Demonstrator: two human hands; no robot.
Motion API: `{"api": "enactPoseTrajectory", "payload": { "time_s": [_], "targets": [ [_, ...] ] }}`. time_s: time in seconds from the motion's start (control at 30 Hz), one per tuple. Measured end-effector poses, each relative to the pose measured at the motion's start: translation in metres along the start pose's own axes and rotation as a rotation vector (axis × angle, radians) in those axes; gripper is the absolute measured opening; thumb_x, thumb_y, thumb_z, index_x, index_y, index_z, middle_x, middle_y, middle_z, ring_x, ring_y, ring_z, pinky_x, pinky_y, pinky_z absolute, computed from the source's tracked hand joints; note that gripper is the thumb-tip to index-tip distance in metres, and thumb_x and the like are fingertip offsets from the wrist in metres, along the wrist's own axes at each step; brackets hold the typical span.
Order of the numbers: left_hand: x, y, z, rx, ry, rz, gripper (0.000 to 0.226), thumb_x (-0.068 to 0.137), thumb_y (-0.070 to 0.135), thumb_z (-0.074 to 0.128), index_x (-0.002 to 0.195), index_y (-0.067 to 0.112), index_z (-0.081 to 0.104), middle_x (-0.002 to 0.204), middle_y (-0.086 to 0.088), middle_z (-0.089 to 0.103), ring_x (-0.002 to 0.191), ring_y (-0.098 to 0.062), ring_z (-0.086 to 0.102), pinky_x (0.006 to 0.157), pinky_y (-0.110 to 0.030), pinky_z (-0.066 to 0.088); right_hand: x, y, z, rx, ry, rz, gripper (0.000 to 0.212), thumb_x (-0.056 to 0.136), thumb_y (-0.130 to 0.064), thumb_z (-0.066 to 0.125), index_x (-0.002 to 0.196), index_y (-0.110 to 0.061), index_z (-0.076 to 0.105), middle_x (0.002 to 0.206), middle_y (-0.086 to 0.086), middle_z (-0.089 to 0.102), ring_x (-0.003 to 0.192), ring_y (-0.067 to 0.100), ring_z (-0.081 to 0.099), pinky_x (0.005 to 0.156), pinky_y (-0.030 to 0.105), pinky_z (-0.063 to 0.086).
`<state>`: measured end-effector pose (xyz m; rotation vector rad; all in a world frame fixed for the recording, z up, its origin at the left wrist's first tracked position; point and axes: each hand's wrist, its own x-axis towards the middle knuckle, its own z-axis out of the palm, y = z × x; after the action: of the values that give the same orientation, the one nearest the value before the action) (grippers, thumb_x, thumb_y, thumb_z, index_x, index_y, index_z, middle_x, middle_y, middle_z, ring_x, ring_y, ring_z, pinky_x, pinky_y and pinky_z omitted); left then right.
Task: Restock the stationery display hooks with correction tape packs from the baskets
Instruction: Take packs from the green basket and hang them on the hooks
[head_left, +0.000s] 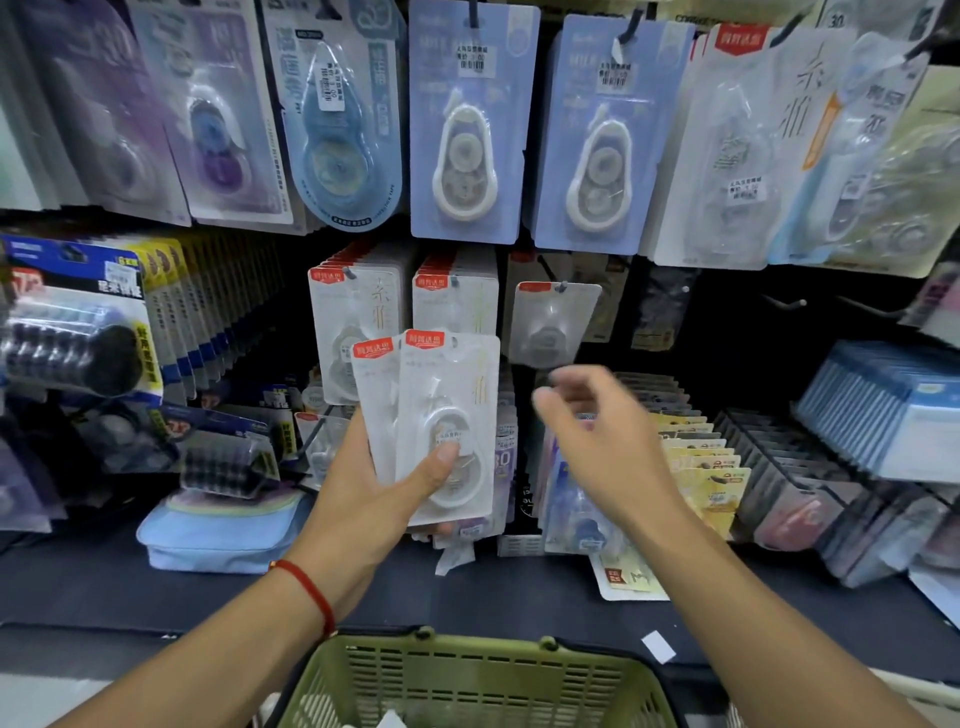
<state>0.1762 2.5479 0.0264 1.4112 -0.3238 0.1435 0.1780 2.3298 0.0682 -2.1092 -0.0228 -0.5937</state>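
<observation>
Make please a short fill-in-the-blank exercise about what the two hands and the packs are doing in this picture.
1. The left hand holds a small stack of white correction tape packs with a ____ label at the top.
2. The right hand holds ____.
3. The basket below the arms is ____ in colour.
4. On the left wrist sits a ____ string bracelet.

Missing words: red; nothing; green; red

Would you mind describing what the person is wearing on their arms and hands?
Both forearms are bare, with no sleeves in view. The left hand has a thin red cord bracelet around its wrist. The right hand shows no gloves, rings or watch.
</observation>
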Motion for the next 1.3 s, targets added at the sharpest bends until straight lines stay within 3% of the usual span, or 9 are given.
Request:
{"api": "enactPoseTrajectory", "payload": {
  "time_s": [0.07, 0.13, 0.3, 0.57, 0.97, 1.07, 1.13, 1.2, 1.3],
  "targets": [
    [-0.002, 0.002, 0.003, -0.083, -0.049, -0.052, 0.062, 0.084, 0.031, 0.083, 0.140, 0.035, 0.056, 0.134, 0.000, 0.071, 0.121, -0.028, 0.070, 0.095, -0.060, 0.057, -0.013, -0.002, 0.011, 0.107, -0.266, 0.001, 0.022, 0.098, -0.043, 0.067, 0.112, -0.027, 0.072, 0.101, -0.018, 0.075, 0.095, -0.004, 0.066, 0.083, 0.015, 0.048],
    [-0.005, 0.004, 0.006, -0.130, -0.100, -0.096, 0.059, 0.087, 0.029, 0.082, 0.139, 0.036, 0.056, 0.133, -0.004, 0.071, 0.117, -0.033, 0.071, 0.087, -0.065, 0.059, -0.025, -0.003, 0.018, 0.127, -0.397, -0.007, 0.031, 0.094, -0.055, 0.065, 0.109, -0.029, 0.074, 0.101, -0.021, 0.077, 0.096, 0.000, 0.070, 0.089, 0.029, 0.056],
    [-0.008, 0.007, 0.010, -0.172, -0.125, -0.143, 0.048, 0.093, 0.031, 0.073, 0.138, 0.036, 0.055, 0.132, -0.003, 0.072, 0.110, -0.033, 0.075, 0.074, -0.049, 0.063, -0.020, -0.002, 0.014, 0.263, -0.219, 0.037, 0.018, 0.099, -0.038, 0.066, 0.110, -0.025, 0.072, 0.103, -0.008, 0.078, 0.098, 0.013, 0.074, 0.094, 0.051, 0.058],
    [-0.005, 0.003, 0.000, -0.212, -0.015, -0.188, 0.052, 0.096, 0.005, 0.068, 0.135, 0.037, 0.059, 0.124, 0.001, 0.075, 0.105, -0.029, 0.076, 0.067, -0.043, 0.063, -0.004, 0.002, -0.006, 0.412, 0.076, 0.088, 0.018, 0.104, -0.038, 0.061, 0.117, -0.027, 0.068, 0.107, -0.005, 0.078, 0.101, 0.014, 0.074, 0.094, 0.044, 0.059],
    [-0.006, 0.007, 0.002, -0.220, 0.012, -0.167, 0.050, 0.094, -0.007, 0.064, 0.130, 0.028, 0.063, 0.122, -0.004, 0.075, 0.107, -0.032, 0.075, 0.073, -0.052, 0.064, -0.001, -0.007, -0.005, 0.526, 0.090, 0.074, 0.018, 0.103, -0.042, 0.064, 0.111, -0.029, 0.073, 0.102, -0.006, 0.081, 0.098, 0.012, 0.076, 0.092, 0.036, 0.058],
    [-0.006, 0.009, 0.002, -0.199, 0.058, -0.146, 0.043, 0.094, -0.005, 0.066, 0.125, 0.023, 0.060, 0.117, -0.005, 0.077, 0.107, -0.030, 0.075, 0.073, -0.049, 0.065, 0.001, -0.002, -0.005, 0.261, 0.107, 0.118, 0.046, 0.102, -0.052, 0.059, 0.138, -0.025, 0.060, 0.129, -0.005, 0.071, 0.120, 0.015, 0.065, 0.106, 0.047, 0.052],
    [-0.006, 0.010, 0.006, -0.192, 0.048, -0.135, 0.042, 0.095, -0.004, 0.066, 0.127, 0.023, 0.059, 0.119, -0.007, 0.076, 0.108, -0.029, 0.075, 0.076, -0.049, 0.065, -0.001, -0.001, -0.006, -0.125, 0.104, 0.089, 0.068, 0.100, -0.055, 0.055, 0.156, -0.021, 0.038, 0.155, 0.000, 0.045, 0.145, 0.022, 0.037, 0.120, 0.046, 0.033],
    [-0.005, 0.012, 0.011, -0.200, 0.016, -0.132, 0.043, 0.097, -0.002, 0.065, 0.130, 0.024, 0.058, 0.120, -0.007, 0.076, 0.108, -0.029, 0.075, 0.077, -0.048, 0.065, -0.007, -0.005, -0.003, -0.221, -0.007, -0.035, 0.067, 0.098, -0.056, 0.056, 0.155, -0.023, 0.040, 0.154, -0.002, 0.042, 0.147, 0.018, 0.027, 0.120, 0.039, 0.027],
    [-0.004, 0.014, 0.022, -0.195, -0.068, -0.133, 0.045, 0.099, 0.003, 0.064, 0.137, 0.025, 0.055, 0.120, -0.006, 0.076, 0.110, -0.029, 0.074, 0.076, -0.045, 0.064, -0.019, -0.012, 0.010, 0.083, -0.288, -0.039, 0.050, 0.093, -0.058, 0.062, 0.134, -0.030, 0.060, 0.128, -0.015, 0.068, 0.126, 0.004, 0.057, 0.110, 0.039, 0.048]
  ]
}}
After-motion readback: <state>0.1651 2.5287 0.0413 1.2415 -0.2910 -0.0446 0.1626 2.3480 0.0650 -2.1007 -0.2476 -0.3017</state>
